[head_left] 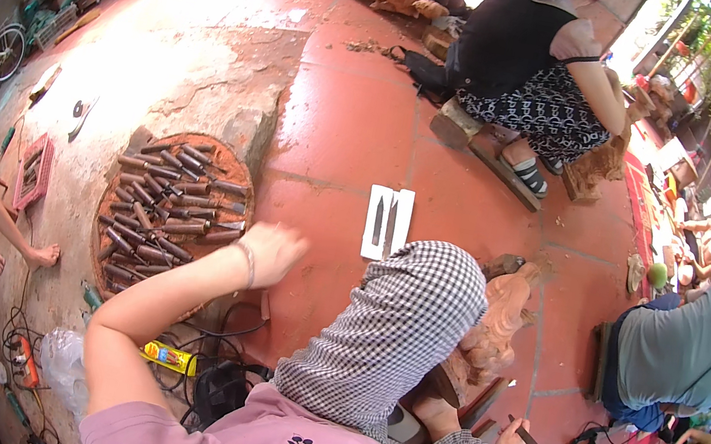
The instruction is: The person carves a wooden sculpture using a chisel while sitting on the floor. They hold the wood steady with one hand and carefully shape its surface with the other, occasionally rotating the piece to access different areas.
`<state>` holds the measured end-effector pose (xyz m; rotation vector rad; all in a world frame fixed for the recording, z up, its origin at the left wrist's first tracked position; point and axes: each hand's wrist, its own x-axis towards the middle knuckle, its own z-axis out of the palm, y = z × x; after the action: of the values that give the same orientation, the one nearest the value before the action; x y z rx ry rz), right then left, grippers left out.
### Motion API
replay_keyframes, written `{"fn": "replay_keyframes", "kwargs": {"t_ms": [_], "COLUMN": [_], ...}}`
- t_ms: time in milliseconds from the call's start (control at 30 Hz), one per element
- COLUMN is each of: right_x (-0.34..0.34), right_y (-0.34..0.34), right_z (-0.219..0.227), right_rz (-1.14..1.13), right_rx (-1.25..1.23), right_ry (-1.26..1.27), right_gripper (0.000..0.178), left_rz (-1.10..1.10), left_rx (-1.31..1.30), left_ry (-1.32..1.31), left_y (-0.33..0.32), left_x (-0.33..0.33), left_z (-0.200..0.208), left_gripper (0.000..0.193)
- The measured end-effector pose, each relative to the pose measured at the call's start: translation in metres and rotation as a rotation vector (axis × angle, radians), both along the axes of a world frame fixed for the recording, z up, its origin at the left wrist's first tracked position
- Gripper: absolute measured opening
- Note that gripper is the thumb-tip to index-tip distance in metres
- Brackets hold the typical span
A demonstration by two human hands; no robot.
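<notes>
My left hand (273,255), with a band at its wrist, is raised beside a round mat (253,169) covered with several wooden-handled chisels (166,200). Its fingers are blurred, and whether they hold anything is unclear. Low on the right, my right hand (510,441) grips a narrow dark tool (530,438), whose kind does not show clearly. Past my checked knee lies a carved wooden figure (501,317), partly hidden by the leg. Dark flat bars (390,223) rest on white strips on the red tiles ahead of me.
A person in black (516,51) sits ahead on a low wooden seat (456,128). Another in grey-green (683,343) bends at right. Bare legs (15,231) and a pink basket (33,173) are at left. Cables and a yellow packet (169,357) lie by my left side.
</notes>
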<state>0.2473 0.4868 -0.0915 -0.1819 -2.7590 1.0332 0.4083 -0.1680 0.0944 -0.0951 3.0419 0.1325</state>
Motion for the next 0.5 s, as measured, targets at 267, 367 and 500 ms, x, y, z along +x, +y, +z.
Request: {"fn": "replay_keyframes", "kwargs": {"t_ms": [267, 367, 500], "right_x": [0.007, 0.006, 0.008], "right_y": [-0.004, -0.016, -0.030], "right_z": [0.020, 0.036, 0.047], "right_rz": [-0.042, -0.012, 0.060], "right_rx": [-0.094, -0.191, -0.222], "right_ry": [0.081, 0.062, 0.102], "right_gripper": [0.022, 0.021, 0.021], "left_rz": [-0.488, -0.787, -1.113], "left_rx": [0.426, 0.361, -0.040], "left_ry": [0.622, 0.105, -0.337], "left_y": [0.125, 0.196, 0.277], "left_x": [-0.127, -0.151, -0.182], "left_z": [0.157, 0.168, 0.106], "left_gripper": [0.018, 0.029, 0.046]}}
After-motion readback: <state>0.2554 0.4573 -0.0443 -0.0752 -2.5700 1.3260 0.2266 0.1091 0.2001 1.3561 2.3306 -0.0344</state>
